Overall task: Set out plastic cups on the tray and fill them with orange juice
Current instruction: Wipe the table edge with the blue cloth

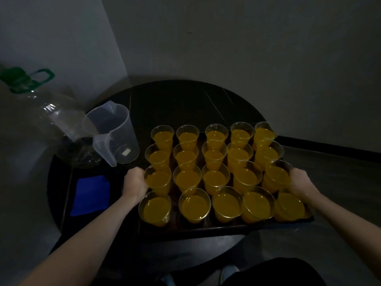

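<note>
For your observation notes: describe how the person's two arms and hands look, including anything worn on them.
Both forearms are bare, with no sleeves in view. The left hand and right hand show no gloves, watch or bracelets; the picture is too dim to rule out rings.

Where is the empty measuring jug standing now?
The measuring jug stands on the round table, left of the tray, between the big clear bottle and the cups.

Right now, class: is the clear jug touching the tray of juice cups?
Apart. The head view shows dark table between the jug and the tray.
</note>
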